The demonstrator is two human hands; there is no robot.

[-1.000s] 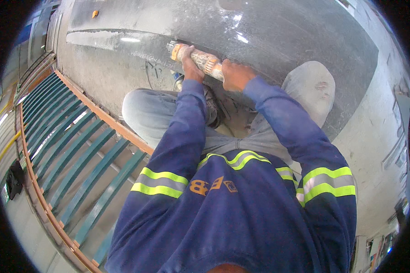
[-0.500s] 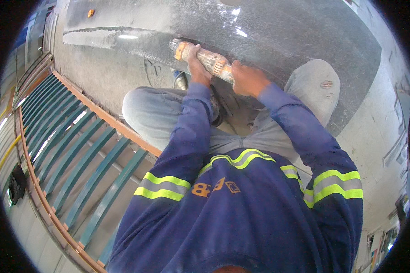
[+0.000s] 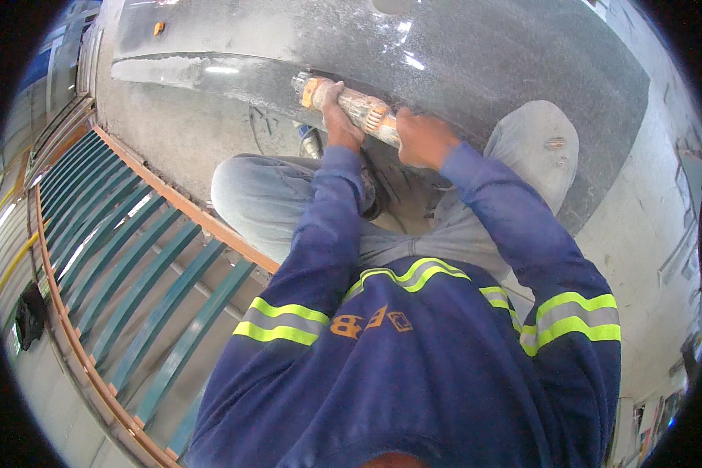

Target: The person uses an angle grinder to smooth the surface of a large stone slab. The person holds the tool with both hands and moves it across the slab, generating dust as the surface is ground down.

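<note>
My grip is closed with both hands on a dusty, orange-and-cream cylindrical power tool [image 3: 356, 107]. From the left: a green-slatted rack framed in orange-brown [image 3: 189, 207], then a small orange block [image 3: 158, 29] on a large, dust-streaked grey panel [image 3: 515, 62]. My left hand [image 3: 340, 118] wraps the tool behind its metal head, which sits by the panel's curved edge; I can't tell if they touch. My right hand [image 3: 426, 139] clasps the rear. Over the last second everything held slid slightly right, so I judge the worked spot shifted too.
</note>
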